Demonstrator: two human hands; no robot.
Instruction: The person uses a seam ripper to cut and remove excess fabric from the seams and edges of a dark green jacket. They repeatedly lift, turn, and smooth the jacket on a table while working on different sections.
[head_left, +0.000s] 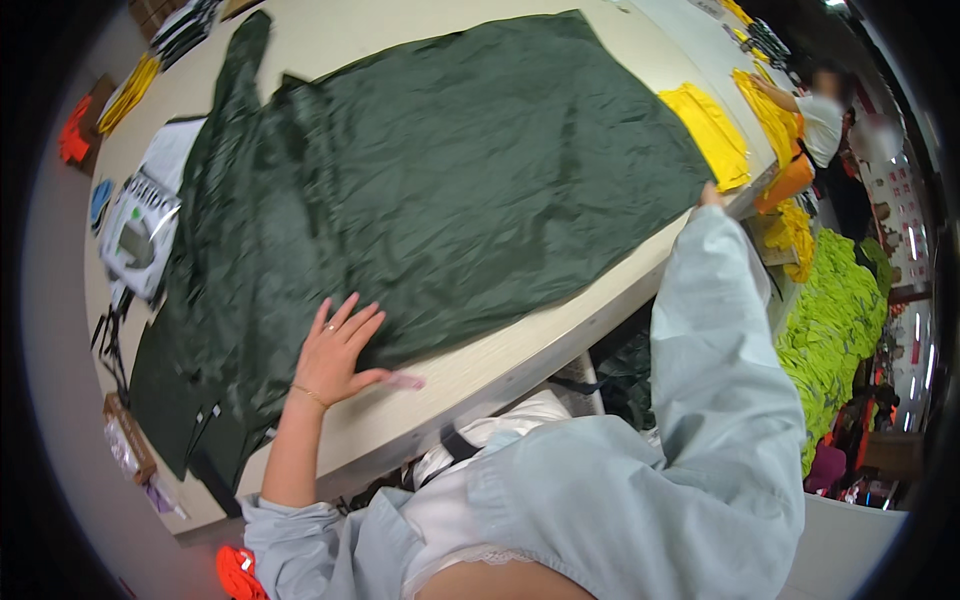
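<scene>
A dark green raincoat (480, 170) of thin, shiny fabric lies spread over the pale table, with one sleeve (238, 80) stretched toward the far left. My left hand (338, 348) rests with fingers spread on the coat's near edge. Just past its thumb, a small pink strip (405, 381) shows on the table edge. My right arm reaches out to the coat's right corner, where my right hand (709, 196) is closed on the hem; most of its fingers are hidden. Wrinkles run across the fabric, densest around the left part.
The pale table (520, 345) curves along its near edge. Folded yellow fabric (708, 135) touches the coat's right side. Clear-wrapped packages (140, 235) lie at the left, beside black cords (108, 340). At the right stand a lime green fabric heap (835, 330) and another person (822, 125) handling yellow cloth.
</scene>
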